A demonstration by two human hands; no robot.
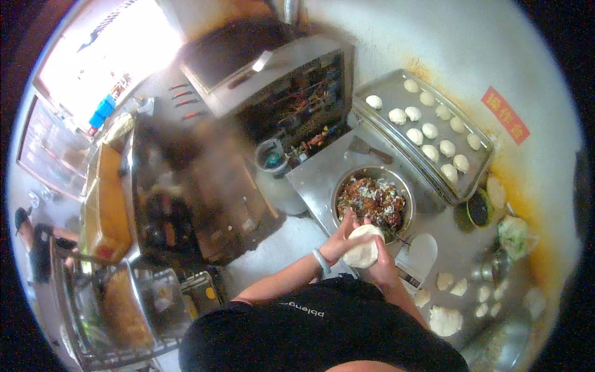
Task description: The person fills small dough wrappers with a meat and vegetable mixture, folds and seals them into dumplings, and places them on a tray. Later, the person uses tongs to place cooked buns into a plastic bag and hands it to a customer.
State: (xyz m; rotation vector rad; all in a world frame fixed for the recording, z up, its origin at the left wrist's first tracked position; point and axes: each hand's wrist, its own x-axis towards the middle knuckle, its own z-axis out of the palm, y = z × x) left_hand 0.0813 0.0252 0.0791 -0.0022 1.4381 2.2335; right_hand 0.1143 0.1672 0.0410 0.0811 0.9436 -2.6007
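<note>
Between my two hands is a flattened round of pale dough (360, 247), held just above the near rim of a metal bowl. My left hand (341, 242), with a pale bangle at the wrist, grips the dough's left side. On its right side my right hand (384, 264) grips it. Inside the metal bowl (410, 222) is a brown chopped filling (372, 197) sprinkled with white-green bits. To the right of the bowl stands a white kitchen scale (418, 255). Small dough pieces (445, 281) and a larger dough lump (445, 320) lie on the steel worktop.
A metal tray (395, 83) with several dough balls (428, 130) stands behind the bowl, against the wall. Near it lies a scraper (369, 149). A clear plastic tub (272, 158) sits left of the worktop. At the far left is another person (39, 246) beside a wire rack.
</note>
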